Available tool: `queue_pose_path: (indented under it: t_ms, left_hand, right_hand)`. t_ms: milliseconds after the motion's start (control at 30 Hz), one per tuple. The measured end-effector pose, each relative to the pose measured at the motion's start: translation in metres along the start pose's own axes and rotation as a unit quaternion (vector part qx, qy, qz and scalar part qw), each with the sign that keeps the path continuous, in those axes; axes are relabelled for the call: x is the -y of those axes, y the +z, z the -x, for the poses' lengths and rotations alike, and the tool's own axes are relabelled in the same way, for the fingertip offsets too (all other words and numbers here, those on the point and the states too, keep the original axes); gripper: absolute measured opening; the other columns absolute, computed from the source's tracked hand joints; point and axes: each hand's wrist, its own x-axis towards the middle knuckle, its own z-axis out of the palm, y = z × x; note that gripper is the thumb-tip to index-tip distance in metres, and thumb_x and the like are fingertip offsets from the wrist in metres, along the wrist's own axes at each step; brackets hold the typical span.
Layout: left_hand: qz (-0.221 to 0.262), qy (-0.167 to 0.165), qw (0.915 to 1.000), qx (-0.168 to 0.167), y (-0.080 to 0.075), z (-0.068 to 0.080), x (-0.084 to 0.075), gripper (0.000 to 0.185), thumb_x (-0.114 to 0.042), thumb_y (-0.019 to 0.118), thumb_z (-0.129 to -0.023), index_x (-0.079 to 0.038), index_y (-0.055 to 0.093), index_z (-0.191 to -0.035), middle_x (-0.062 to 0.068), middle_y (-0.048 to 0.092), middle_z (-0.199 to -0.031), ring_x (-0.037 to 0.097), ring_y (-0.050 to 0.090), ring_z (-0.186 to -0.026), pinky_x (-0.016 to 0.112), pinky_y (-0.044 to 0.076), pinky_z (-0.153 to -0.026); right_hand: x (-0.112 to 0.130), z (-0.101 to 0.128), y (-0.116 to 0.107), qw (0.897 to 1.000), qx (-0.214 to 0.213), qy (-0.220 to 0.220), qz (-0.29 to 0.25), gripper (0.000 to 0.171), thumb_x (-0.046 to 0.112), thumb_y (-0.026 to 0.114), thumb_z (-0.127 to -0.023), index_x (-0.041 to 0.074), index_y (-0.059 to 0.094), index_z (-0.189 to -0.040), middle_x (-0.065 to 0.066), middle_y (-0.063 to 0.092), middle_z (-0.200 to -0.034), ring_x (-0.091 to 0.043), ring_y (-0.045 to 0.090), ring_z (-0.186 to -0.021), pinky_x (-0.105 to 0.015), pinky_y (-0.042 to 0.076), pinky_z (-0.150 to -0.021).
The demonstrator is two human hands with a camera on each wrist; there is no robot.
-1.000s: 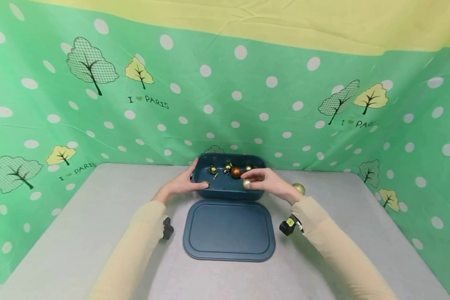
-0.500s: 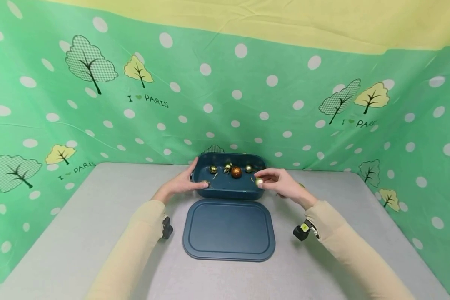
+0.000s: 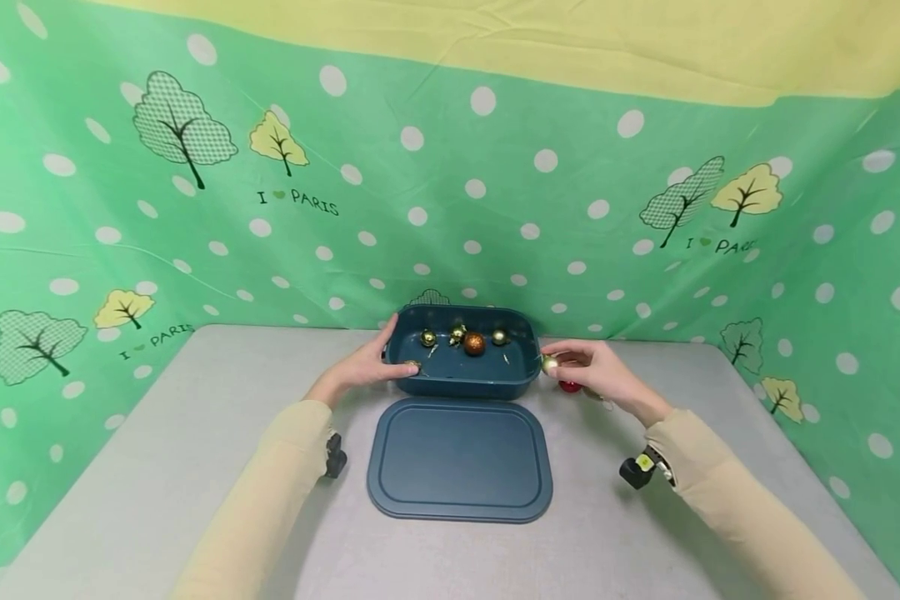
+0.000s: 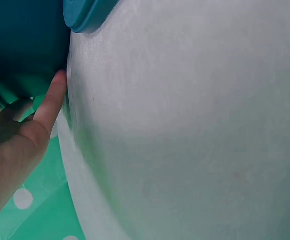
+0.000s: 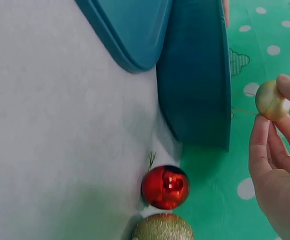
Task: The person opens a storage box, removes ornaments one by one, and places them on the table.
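Note:
A dark blue box (image 3: 461,382) stands at the table's far middle with several small baubles inside, among them an orange glitter one (image 3: 474,343). My left hand (image 3: 371,365) grips the box's left rim, its thumb over the edge; a finger (image 4: 49,102) lies against the box wall (image 4: 25,45). My right hand (image 3: 588,367) is just right of the box and pinches a small pale gold bauble (image 3: 549,363) (image 5: 271,100) above the table. Under that hand lie a red bauble (image 3: 569,386) (image 5: 165,186) and a gold glitter bauble (image 5: 162,228).
The box's flat blue lid (image 3: 459,460) (image 5: 130,30) lies in front of it on the grey table (image 3: 157,467). A green dotted cloth wall (image 3: 450,208) closes in the back and both sides.
My right hand has carried the small gold bauble out of the box, rightward past its right rim. The red bauble has come into sight beneath it. The left hand has stayed on the rim.

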Motion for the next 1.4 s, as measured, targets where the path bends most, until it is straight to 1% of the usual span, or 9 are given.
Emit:
queue_pose_path:
  t_ms: [33,133,400,567,800,900,1133,1267,1400]
  left_hand:
    - [-0.002,0.001,1.0000,-0.002,0.000,-0.002,0.005,0.104,-0.020,0.069,-0.090,-0.008,-0.012,-0.153,0.020,-0.012,-0.158,0.046,0.001,-0.141,0.057,0.009,-0.111]
    - [-0.004,0.006,1.0000,-0.006,0.000,-0.002,0.008,0.105,-0.025,0.070,-0.090,-0.010,-0.012,-0.154,0.018,-0.011,-0.158,0.045,0.002,-0.141,0.058,0.010,-0.111]
    - [-0.016,0.004,0.9999,-0.001,0.001,-0.002,0.009,0.108,-0.033,0.070,-0.089,-0.013,-0.014,-0.154,0.016,-0.010,-0.159,0.043,0.003,-0.142,0.056,0.010,-0.112]
    - [-0.014,0.003,0.9999,0.001,0.002,-0.003,0.008,0.107,-0.032,0.070,-0.090,-0.014,-0.014,-0.154,0.017,-0.010,-0.159,0.043,0.003,-0.142,0.056,0.011,-0.112]
    - [-0.010,0.006,0.9999,-0.001,0.002,-0.004,0.009,0.105,-0.025,0.069,-0.091,-0.012,-0.014,-0.154,0.018,-0.011,-0.158,0.044,0.001,-0.142,0.057,0.009,-0.112]
    - [0.000,0.003,1.0000,0.003,0.001,-0.002,0.004,0.104,-0.021,0.068,-0.091,-0.009,-0.013,-0.153,0.019,-0.012,-0.158,0.045,0.000,-0.141,0.057,0.008,-0.111]
    - [0.013,0.004,0.9998,0.012,-0.002,0.015,-0.025,0.102,-0.018,0.068,-0.090,-0.001,-0.011,-0.152,0.025,-0.010,-0.156,0.047,0.001,-0.140,0.058,0.009,-0.111]
    - [0.017,0.007,0.9998,0.010,-0.002,0.017,-0.027,0.103,-0.019,0.069,-0.090,0.000,-0.011,-0.152,0.027,-0.010,-0.156,0.049,0.001,-0.140,0.060,0.009,-0.110]
    - [0.017,0.002,0.9998,0.011,-0.002,0.017,-0.028,0.101,-0.017,0.067,-0.091,-0.002,-0.011,-0.153,0.024,-0.010,-0.157,0.047,0.001,-0.141,0.058,0.009,-0.111]
  right_hand:
    - [0.000,0.001,-0.001,1.000,-0.002,0.002,-0.001,0.042,0.011,0.071,-0.089,-0.006,0.061,-0.126,-0.021,0.061,-0.121,-0.030,0.059,-0.106,-0.027,0.051,-0.080]
    - [-0.001,0.005,-0.005,1.000,-0.004,0.004,-0.001,0.042,0.009,0.071,-0.089,-0.007,0.060,-0.126,-0.022,0.062,-0.119,-0.028,0.060,-0.104,-0.028,0.052,-0.079]
    - [-0.008,0.016,-0.013,1.000,-0.021,0.000,-0.003,0.041,0.008,0.071,-0.088,-0.007,0.060,-0.125,-0.024,0.061,-0.119,-0.020,0.061,-0.102,-0.024,0.052,-0.078]
    - [-0.015,0.023,-0.020,0.999,-0.028,0.019,-0.007,0.044,0.010,0.070,-0.089,-0.008,0.057,-0.128,-0.028,0.057,-0.124,-0.012,0.060,-0.101,-0.025,0.052,-0.078]
    - [-0.020,0.030,-0.028,0.999,-0.036,0.032,0.001,0.046,0.011,0.069,-0.090,-0.007,0.055,-0.130,-0.025,0.059,-0.122,-0.010,0.059,-0.098,-0.027,0.051,-0.079]
    - [-0.023,0.033,-0.032,0.998,-0.043,0.035,0.003,0.046,0.011,0.069,-0.090,-0.006,0.055,-0.130,-0.024,0.060,-0.120,-0.009,0.060,-0.097,-0.026,0.051,-0.081]
    - [-0.028,0.043,-0.040,0.997,-0.058,0.054,0.026,0.047,0.014,0.067,-0.092,-0.005,0.053,-0.133,-0.025,0.056,-0.128,-0.006,0.058,-0.099,-0.022,0.046,-0.084]
    - [-0.032,0.047,-0.045,0.995,-0.067,0.062,0.032,0.049,0.015,0.067,-0.092,-0.006,0.051,-0.134,-0.026,0.055,-0.129,-0.004,0.057,-0.099,-0.020,0.045,-0.085]
    - [-0.036,0.052,-0.050,0.995,-0.075,0.062,0.031,0.049,0.012,0.067,-0.092,-0.008,0.049,-0.134,-0.028,0.055,-0.127,-0.001,0.057,-0.098,-0.017,0.045,-0.084]
